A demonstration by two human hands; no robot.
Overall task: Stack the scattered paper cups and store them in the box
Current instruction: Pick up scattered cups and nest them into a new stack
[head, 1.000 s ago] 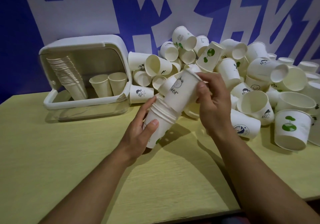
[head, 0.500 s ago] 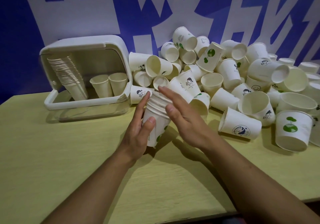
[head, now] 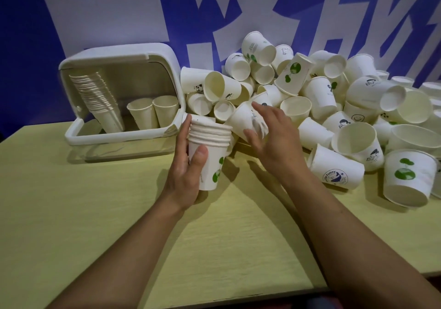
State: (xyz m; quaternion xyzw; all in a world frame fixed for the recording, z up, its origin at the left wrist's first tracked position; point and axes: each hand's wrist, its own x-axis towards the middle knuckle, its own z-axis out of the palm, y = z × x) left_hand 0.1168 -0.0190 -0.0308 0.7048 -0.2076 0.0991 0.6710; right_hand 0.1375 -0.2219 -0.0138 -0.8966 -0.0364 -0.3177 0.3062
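My left hand [head: 185,172] grips a short stack of several nested white paper cups [head: 211,151], held upright above the table with the rims on top. Just to its right my right hand [head: 269,134] closes its thumb and fingers around a single loose cup [head: 241,120] lying on its side at the near edge of the pile. The pile of scattered paper cups [head: 334,108] spreads over the right half of the table. The white box [head: 119,98] stands open at the left, with a long leaning stack and two single cups inside.
The yellow-green table [head: 95,213] runs toward me, its front edge at the bottom right. A blue wall with large white characters [head: 143,10] stands right behind the box and the pile. Cups lie near the table's right edge [head: 405,177].
The cup my right hand was pushing onto the stack is now seated. My right hand moved off the stack to the right and took hold of a loose cup at the pile's edge.
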